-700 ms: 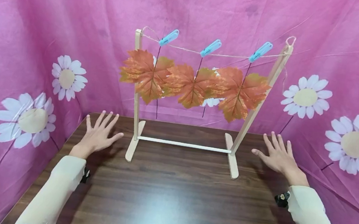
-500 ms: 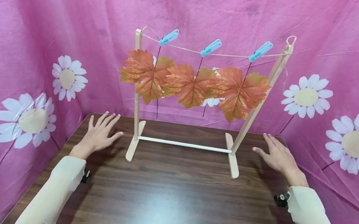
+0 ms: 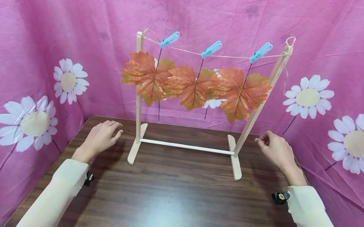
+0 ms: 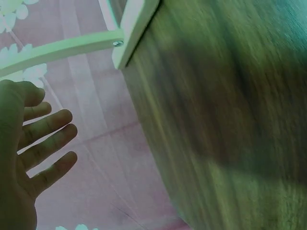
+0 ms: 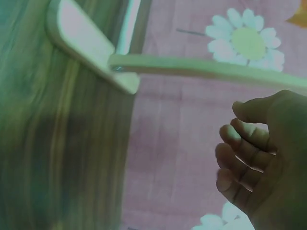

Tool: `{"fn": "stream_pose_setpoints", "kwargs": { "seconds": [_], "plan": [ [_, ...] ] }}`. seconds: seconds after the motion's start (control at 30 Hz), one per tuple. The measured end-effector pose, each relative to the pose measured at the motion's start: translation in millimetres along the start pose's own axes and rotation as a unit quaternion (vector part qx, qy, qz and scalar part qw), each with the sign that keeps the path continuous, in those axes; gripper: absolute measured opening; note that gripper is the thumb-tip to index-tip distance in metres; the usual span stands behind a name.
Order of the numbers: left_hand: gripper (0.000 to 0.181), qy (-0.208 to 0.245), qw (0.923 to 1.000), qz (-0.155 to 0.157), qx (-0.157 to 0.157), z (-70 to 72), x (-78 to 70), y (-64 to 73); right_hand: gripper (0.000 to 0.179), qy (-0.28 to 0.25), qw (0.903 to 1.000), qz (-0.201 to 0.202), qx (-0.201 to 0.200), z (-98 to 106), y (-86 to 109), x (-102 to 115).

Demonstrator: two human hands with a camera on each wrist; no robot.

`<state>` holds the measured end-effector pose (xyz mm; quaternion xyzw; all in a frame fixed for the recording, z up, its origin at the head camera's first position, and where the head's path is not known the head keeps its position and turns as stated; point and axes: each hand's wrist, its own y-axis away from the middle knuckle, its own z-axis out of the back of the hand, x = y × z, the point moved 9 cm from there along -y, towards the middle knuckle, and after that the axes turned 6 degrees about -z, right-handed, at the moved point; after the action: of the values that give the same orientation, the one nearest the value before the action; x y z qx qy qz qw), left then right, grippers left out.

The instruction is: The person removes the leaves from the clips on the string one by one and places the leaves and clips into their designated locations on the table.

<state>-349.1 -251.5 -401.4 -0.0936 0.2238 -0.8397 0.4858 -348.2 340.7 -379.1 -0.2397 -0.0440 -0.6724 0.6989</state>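
Note:
A small wooden rack (image 3: 255,116) stands upright at the back of the table in the head view. Along its top runs a thin string (image 3: 233,57) tied between the two posts. Three blue clothespins (image 3: 212,49) on the string each hold the stem of an orange maple leaf (image 3: 194,88); the leaves hang side by side. My left hand (image 3: 100,137) is left of the rack, its fingers slightly bent with nothing in them. To the right of the rack is my right hand (image 3: 277,151), fingers loosely curled and holding nothing; the right wrist view shows its bent fingers (image 5: 242,153) apart from the post.
A white crossbar (image 3: 186,146) joins the rack's two feet low over the dark wooden table (image 3: 172,195). Pink cloth (image 3: 113,6) printed with white daisies surrounds the table at the back and sides. Black wrist cameras (image 3: 280,197) sit at both sleeve cuffs.
Both hands were spread flat with straight fingers beside the rack; now their fingers are bent and the hands look raised. The rack, clothespins and leaves keep their arrangement; the head view shifted slightly.

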Motion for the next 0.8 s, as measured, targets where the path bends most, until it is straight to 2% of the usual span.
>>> {"fn": "stream_pose_setpoints", "kwargs": {
  "seconds": [0.13, 0.33, 0.5, 0.63, 0.8],
  "plan": [
    [0.01, 0.011, 0.9998, 0.013, -0.005, 6.4, -5.1, -4.7, 0.025, -0.008, 0.9996, -0.009, -0.025, 12, 0.6, 13],
    [0.008, 0.031, 0.9982, 0.049, -0.016, 18.4, -7.8, -5.7, 0.031, -0.035, 0.9984, -0.013, -0.042, 21, 2.8, 27],
    [0.011, 0.037, 0.9973, 0.05, -0.039, 27.6, -12.4, -11.2, 0.029, -0.069, 0.9956, 0.016, -0.061, 29, 3.8, 41],
    [0.013, 0.046, 0.9963, 0.056, -0.045, 33.2, -16.7, -15.1, 0.033, -0.079, 0.9938, 0.036, -0.069, 32, 5.3, 53],
    [0.012, 0.064, 0.9948, 0.056, -0.056, 40.1, -24.4, -18.9, 0.038, -0.086, 0.9929, 0.044, -0.069, 33, 6.6, 66]
  ]
}}
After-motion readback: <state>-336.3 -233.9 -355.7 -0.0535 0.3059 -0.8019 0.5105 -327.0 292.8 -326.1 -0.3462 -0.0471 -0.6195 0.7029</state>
